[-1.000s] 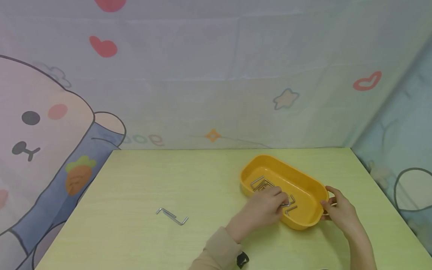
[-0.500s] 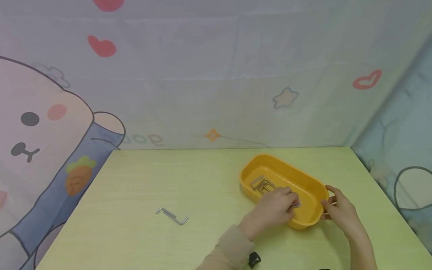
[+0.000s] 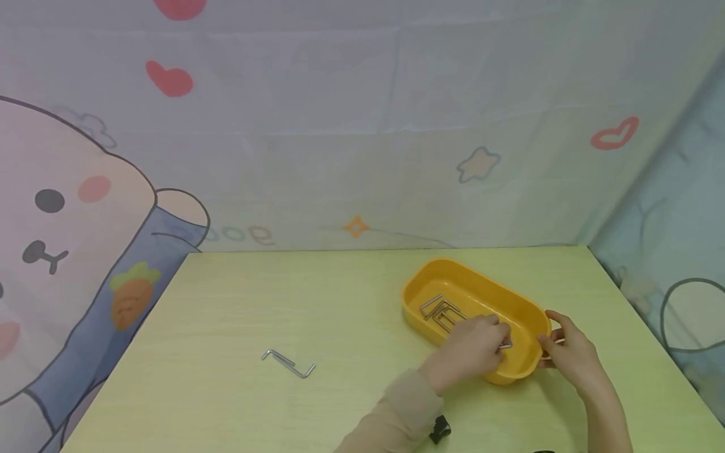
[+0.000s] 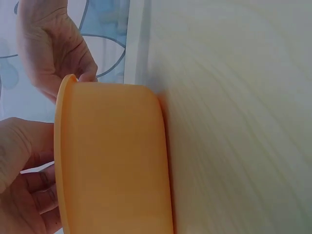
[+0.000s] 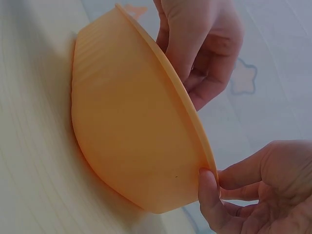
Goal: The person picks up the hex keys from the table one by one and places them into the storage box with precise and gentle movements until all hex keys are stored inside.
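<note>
My left hand reaches into the yellow plastic tray, fingers curled over a metal hex key whose bright end sticks out at the right. How many keys it covers, I cannot tell. My right hand pinches the tray's right-end rim between thumb and fingers, also seen in the right wrist view, where the right hand grips the edge. Several L-shaped hex keys lie jumbled in the tray's left end. In the left wrist view, the tray wall hides the tray's contents.
Two more hex keys lie overlapping on the pale wooden table, left of the tray. A printed cloth hangs behind the table's far edge. A small black object shows beside the left sleeve.
My left hand has slid rightward inside the tray, uncovering more of the keys at the left. Loose keys once visible near the right end are now out of sight. My right hand stays put.
</note>
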A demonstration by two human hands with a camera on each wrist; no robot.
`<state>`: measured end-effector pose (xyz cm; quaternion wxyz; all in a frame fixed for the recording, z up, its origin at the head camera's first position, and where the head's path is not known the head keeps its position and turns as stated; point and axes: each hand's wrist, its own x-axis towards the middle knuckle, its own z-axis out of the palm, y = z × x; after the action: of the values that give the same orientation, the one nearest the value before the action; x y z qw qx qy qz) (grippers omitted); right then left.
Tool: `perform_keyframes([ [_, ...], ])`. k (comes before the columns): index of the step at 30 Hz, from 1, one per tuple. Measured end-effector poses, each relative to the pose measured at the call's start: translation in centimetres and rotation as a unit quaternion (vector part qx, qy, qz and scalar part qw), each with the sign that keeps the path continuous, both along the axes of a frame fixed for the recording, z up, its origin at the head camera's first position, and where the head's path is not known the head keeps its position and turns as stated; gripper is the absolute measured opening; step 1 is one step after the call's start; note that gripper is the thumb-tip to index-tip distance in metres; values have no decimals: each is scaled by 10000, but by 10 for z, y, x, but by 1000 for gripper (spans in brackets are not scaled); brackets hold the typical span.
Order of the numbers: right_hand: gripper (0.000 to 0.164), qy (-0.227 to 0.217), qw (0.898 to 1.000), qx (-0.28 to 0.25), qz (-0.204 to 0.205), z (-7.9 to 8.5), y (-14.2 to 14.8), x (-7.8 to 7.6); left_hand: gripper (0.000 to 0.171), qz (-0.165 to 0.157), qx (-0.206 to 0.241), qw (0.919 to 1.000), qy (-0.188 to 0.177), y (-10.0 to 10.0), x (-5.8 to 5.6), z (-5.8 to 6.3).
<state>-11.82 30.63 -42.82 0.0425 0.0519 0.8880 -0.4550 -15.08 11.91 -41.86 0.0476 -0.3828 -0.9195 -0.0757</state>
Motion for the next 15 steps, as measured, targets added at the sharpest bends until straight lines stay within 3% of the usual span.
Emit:
perform_keyframes([
  [8,56,-41,10000,1,7,1,0,0,6,373,-204,9984,-365,14,-2,-5],
  [15,57,-122,9999,10,-13,2,2,0,34,618,-305,9956,-630,23,-2,-6],
])
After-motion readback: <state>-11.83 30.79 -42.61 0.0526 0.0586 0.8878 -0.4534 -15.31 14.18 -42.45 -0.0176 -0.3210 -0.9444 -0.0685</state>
